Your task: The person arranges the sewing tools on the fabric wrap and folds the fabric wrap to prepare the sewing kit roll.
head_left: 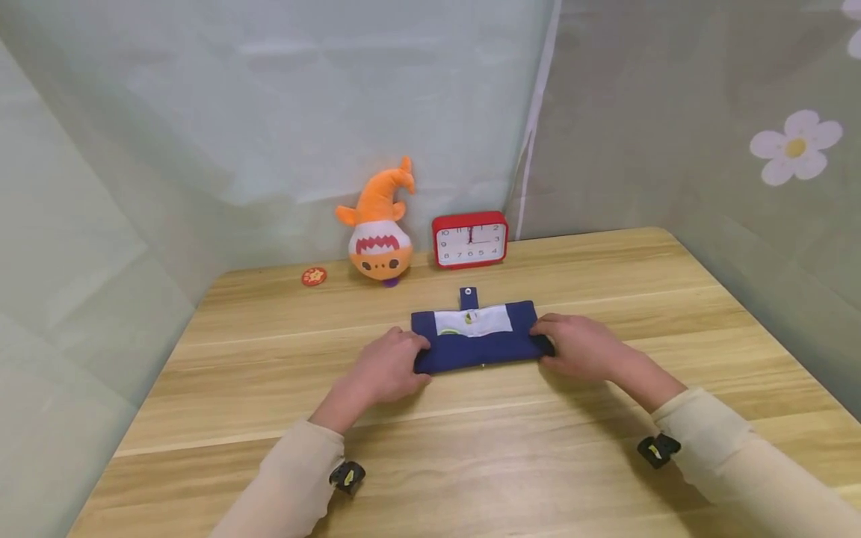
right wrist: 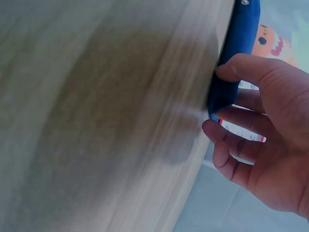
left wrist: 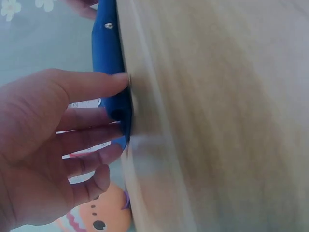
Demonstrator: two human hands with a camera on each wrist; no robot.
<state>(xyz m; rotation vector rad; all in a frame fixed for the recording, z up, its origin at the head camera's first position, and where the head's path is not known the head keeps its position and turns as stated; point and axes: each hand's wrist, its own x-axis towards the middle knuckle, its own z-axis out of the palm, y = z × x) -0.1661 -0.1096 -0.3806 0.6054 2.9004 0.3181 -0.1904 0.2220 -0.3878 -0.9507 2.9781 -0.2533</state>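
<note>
A navy blue cloth bundle (head_left: 464, 353), folded into a flat strip, lies on the table in the head view. It has a white printed panel on top and a short tab (head_left: 468, 298) with a metal snap at its far side. My left hand (head_left: 389, 368) grips the left end, its thumb at the near edge and fingers round the end. At the right end, my right hand (head_left: 580, 347) pinches the cloth between thumb and fingers. A second snap (left wrist: 108, 25) shows on the near edge in the left wrist view. The cloth's underside is hidden.
Behind the cloth stand a red rectangular clock (head_left: 470, 240) and an orange-and-white plush toy (head_left: 380, 224). A small round red piece (head_left: 314, 276) lies farther left. The wooden table (head_left: 430, 471) meets hanging fabric (head_left: 282, 134) at its back.
</note>
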